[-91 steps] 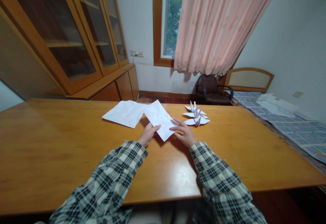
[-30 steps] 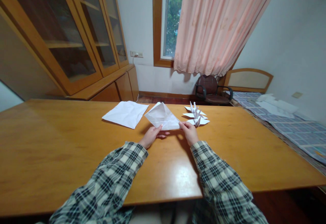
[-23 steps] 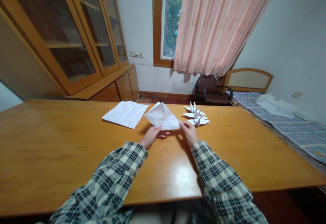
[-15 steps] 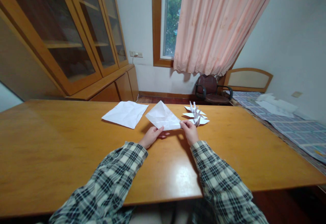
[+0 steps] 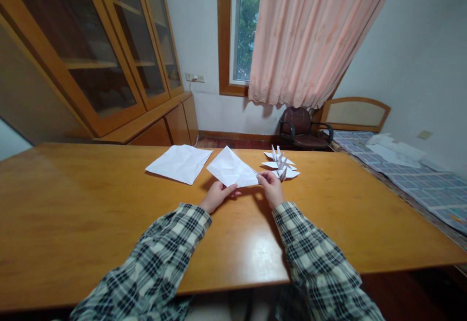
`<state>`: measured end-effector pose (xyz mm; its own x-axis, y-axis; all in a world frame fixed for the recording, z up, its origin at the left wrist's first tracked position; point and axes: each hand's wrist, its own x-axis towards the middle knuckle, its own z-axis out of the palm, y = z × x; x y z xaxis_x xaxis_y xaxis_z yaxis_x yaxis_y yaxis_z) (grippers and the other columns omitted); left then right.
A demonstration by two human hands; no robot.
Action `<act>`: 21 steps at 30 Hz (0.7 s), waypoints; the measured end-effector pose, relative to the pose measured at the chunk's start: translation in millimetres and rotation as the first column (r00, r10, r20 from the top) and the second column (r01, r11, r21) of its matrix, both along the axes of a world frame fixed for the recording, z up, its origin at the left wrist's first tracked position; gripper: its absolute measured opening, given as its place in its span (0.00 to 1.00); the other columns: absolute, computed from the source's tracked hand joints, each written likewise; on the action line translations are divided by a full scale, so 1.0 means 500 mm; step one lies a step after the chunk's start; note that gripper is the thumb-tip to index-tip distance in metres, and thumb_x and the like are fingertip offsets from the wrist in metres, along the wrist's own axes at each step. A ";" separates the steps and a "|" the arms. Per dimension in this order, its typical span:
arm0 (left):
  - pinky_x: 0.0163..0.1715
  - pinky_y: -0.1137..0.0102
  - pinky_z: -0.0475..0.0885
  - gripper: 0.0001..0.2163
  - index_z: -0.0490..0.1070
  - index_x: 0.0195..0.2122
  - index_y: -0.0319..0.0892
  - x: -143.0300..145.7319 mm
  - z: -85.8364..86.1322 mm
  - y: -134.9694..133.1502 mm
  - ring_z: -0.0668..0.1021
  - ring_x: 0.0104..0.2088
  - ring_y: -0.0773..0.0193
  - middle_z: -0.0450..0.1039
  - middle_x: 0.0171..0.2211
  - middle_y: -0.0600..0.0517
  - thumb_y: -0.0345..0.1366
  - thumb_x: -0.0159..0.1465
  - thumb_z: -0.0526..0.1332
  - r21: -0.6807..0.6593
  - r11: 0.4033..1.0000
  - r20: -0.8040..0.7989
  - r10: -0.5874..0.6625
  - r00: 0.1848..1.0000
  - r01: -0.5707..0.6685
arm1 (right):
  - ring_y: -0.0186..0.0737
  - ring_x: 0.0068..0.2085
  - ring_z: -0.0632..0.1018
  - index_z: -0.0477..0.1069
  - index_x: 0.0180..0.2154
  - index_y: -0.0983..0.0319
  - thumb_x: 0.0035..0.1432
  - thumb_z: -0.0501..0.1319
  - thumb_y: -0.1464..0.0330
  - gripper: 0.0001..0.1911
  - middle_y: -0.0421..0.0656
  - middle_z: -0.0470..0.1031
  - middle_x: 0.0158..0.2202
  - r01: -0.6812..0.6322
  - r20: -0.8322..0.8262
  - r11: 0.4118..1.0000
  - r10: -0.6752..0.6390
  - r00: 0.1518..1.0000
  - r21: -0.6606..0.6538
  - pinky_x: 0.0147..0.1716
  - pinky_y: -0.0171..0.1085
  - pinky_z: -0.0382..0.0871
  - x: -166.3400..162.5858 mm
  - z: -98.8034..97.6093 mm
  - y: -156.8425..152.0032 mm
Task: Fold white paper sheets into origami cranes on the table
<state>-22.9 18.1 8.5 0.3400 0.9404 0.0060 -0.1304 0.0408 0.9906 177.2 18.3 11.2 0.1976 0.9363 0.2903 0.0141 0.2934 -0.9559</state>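
Note:
A creased, partly folded sheet of white paper is held up between my two hands, a little above the table. My left hand grips its lower edge, thumb on top and fingers beneath. At the sheet's right corner, my right hand pinches the paper between thumb and fingers. Just beyond that hand, several folded white paper cranes stand close together in a row. To the left lies creased white paper, flat on the table.
The wooden table spreads out on both sides, its front edge near my body. Behind it are a glass-doored cabinet at left, a dark armchair, and a bed at right with white sheets on it.
The held paper has tilted slightly, its far corner shifting a little left and down. My left thumb has slid slightly right along its lower edge. The cranes and the flat paper have not moved.

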 end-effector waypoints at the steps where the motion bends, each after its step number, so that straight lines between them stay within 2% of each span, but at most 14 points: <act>1: 0.29 0.68 0.74 0.18 0.74 0.38 0.33 0.001 0.001 0.000 0.80 0.32 0.56 0.78 0.34 0.41 0.44 0.53 0.65 0.010 1.000 -0.016 0.008 1.000 -0.008 | 0.36 0.31 0.71 0.70 0.32 0.62 0.48 0.63 0.60 0.12 0.40 0.71 0.29 0.001 0.001 1.000 -0.001 1.000 -0.003 0.33 0.37 0.67 0.000 0.000 0.000; 12: 0.29 0.68 0.75 0.19 0.75 0.34 0.32 -0.001 -0.005 0.003 0.80 0.29 0.58 0.78 0.34 0.40 0.47 0.55 0.62 0.060 0.998 -0.094 0.030 0.995 -0.025 | 0.36 0.32 0.71 0.70 0.33 0.63 0.49 0.63 0.61 0.12 0.41 0.71 0.30 0.006 0.031 1.000 -0.006 1.000 0.011 0.34 0.36 0.66 -0.004 0.010 -0.007; 16: 0.27 0.69 0.75 0.20 0.75 0.33 0.32 0.000 -0.004 0.003 0.79 0.28 0.59 0.78 0.33 0.40 0.48 0.54 0.62 0.069 0.997 -0.100 0.046 0.994 -0.039 | 0.33 0.30 0.71 0.66 0.37 0.61 0.47 0.65 0.62 0.16 0.37 0.70 0.27 -0.025 -0.087 1.000 0.024 0.996 -0.010 0.31 0.33 0.66 -0.007 0.010 -0.006; 21: 0.26 0.69 0.75 0.19 0.73 0.35 0.32 0.001 0.004 0.001 0.79 0.27 0.60 0.78 0.33 0.40 0.46 0.53 0.64 0.015 0.994 -0.035 0.107 0.994 -0.106 | 0.32 0.26 0.73 0.60 0.40 0.58 0.44 0.67 0.60 0.23 0.36 0.72 0.27 -0.136 -0.323 0.983 0.089 0.942 -0.126 0.28 0.32 0.66 -0.015 0.012 -0.008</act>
